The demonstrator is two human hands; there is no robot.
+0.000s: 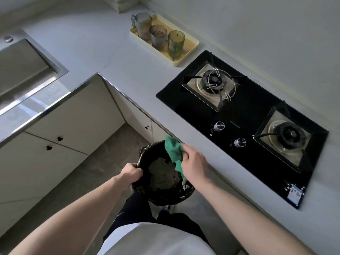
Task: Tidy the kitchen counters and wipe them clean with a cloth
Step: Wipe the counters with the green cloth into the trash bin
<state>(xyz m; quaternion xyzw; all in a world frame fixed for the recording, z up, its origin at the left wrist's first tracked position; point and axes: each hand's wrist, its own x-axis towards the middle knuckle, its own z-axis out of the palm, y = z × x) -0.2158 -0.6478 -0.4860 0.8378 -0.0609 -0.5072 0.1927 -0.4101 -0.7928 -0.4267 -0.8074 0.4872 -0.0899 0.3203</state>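
Note:
A round bin lined with a black bag is held up against the front edge of the white counter. My left hand grips its rim on the near left side. My right hand holds a green cloth bunched at the counter edge, with part of the cloth hanging over the bin's opening. Crumpled brownish waste lies inside the bin.
A black two-burner gas hob with two knobs is set into the counter on the right. A yellow tray with three glass cups stands at the back. A steel sink is at the left. White cabinets and grey floor lie below.

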